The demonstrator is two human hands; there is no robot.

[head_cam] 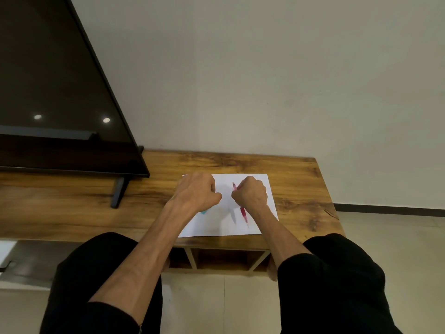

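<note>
In the head view, a sheet of white paper (224, 227) lay on the wooden counter (72, 208) right of the frame's centre, and both hands were over it. The right hand (250, 194) was curled into a fist round a red pen (243, 213). The pen's pale tip stuck out above the knuckles and its barrel ran down below the hand, casting a shadow on the sheet. The left hand (196, 191) sat just beside it, apart from it, its fingers also curled. Whether it gripped anything could not be told. A teal object (204, 211) peeked out from under its wrist. A dark television (48, 92) filled the upper left, its foot standing on the counter.
</note>
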